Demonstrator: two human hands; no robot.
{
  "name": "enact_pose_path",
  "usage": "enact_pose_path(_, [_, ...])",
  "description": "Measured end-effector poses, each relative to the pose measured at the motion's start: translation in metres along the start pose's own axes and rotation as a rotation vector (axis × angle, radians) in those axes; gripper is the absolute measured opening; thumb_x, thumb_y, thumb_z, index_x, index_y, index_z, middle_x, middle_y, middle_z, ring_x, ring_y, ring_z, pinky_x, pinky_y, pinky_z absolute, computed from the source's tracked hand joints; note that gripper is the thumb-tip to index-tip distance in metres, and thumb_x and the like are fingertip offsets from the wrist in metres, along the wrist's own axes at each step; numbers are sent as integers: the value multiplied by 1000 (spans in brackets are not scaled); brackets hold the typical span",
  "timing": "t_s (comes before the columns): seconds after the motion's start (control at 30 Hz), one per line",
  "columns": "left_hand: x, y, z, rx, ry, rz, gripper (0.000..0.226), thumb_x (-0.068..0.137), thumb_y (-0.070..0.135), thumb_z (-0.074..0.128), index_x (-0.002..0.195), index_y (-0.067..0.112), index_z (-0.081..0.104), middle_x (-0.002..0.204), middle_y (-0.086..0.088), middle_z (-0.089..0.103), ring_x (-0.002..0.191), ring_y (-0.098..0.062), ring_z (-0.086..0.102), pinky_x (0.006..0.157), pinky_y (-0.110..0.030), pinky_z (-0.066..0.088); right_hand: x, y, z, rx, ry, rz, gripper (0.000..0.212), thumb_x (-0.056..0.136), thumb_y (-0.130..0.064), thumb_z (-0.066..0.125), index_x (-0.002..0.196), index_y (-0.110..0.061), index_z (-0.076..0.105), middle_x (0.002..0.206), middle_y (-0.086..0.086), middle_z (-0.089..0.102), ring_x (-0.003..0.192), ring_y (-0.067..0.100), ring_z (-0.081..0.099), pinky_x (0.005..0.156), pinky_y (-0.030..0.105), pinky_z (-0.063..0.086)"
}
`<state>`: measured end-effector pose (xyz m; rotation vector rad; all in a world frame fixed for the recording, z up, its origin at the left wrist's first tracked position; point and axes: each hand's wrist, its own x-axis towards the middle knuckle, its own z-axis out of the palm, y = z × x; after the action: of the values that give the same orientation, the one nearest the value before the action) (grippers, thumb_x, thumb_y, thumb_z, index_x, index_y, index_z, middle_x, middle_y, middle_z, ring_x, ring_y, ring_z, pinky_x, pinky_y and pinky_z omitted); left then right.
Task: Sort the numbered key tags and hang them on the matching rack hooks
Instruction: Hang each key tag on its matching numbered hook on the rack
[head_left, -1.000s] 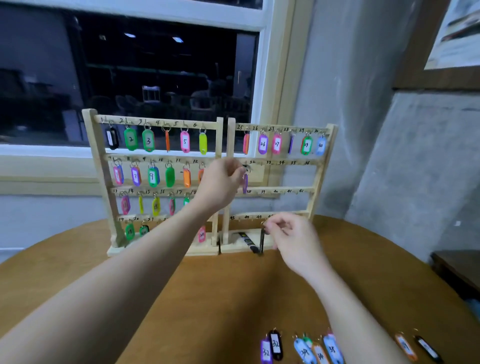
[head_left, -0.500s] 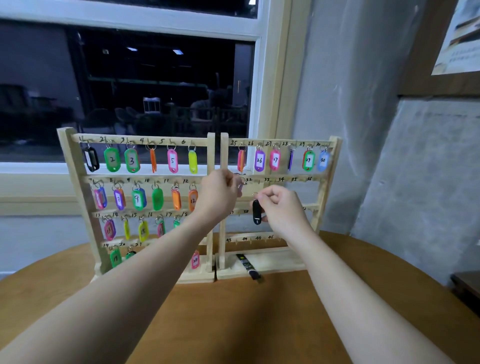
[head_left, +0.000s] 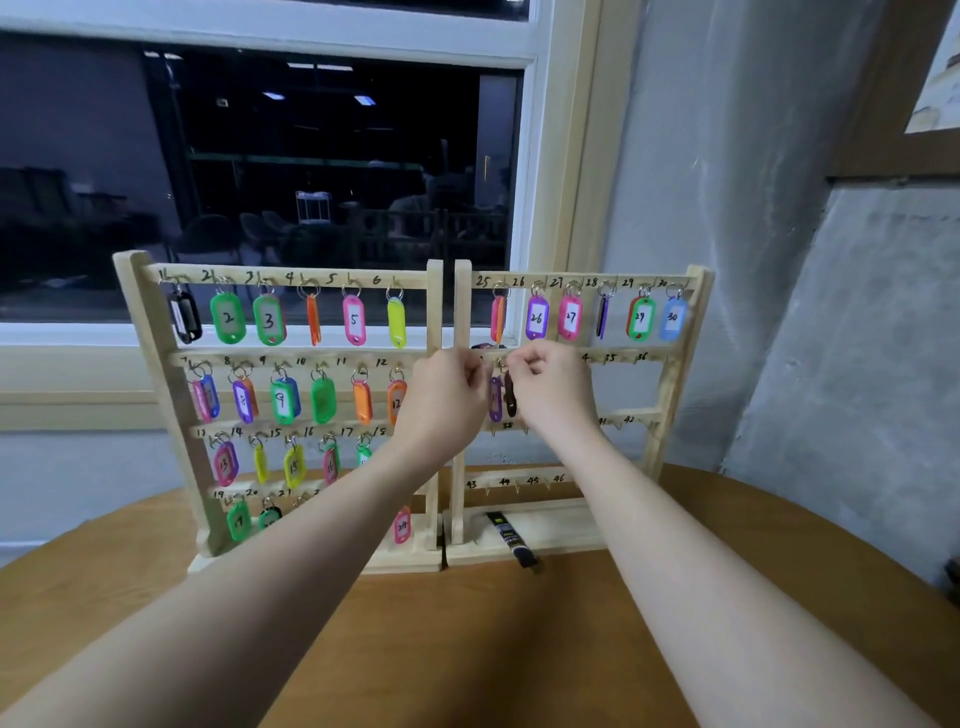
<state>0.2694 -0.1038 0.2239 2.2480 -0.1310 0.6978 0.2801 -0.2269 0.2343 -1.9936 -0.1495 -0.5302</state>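
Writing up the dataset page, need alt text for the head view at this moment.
Both hands, left hand and right hand, pinch at the second-row hooks of the right pale wooden key rack, where a purple plastic key tag and a dark key tag hang. The left wooden rack holds many coloured numbered tags; both stand on a round wooden table.

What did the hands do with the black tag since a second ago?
The right hand carried the black tag up from near the rack's base to the second rail of the right rack, beside the purple tag. The left hand stayed at that rail. The other hung tags and the marker did not move.
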Motion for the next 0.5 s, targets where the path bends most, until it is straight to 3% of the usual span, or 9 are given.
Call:
enact_pose_path(0.3, [3,-4,-2,26,-22,43,26,101,21,54,79,13,66,68,-3,70,65,-21,66,70,-44,58,3,-4,10,-204,52,2,23,95,-17,57,76,-26,67,83,-4,71,78,20,66,68,35,58])
enact_pose_path(0.4, [3,-5,-2,30,-32,47,26,100,21,55,78,15,66,67,-2,68,64,-20,65,68,-43,58,3,-2,12,-208,39,46,24,95,-17,55,77,-27,67,89,-3,71,84,22,66,68,32,54])
enact_pose_path(0.5, [1,-8,-3,28,-44,42,27,99,22,56,75,16,66,64,-1,67,61,-20,65,66,-42,59,-2,6,13,-171,35,74,21,96,-23,56,79,-27,67,88,-1,72,85,23,67,73,37,58])
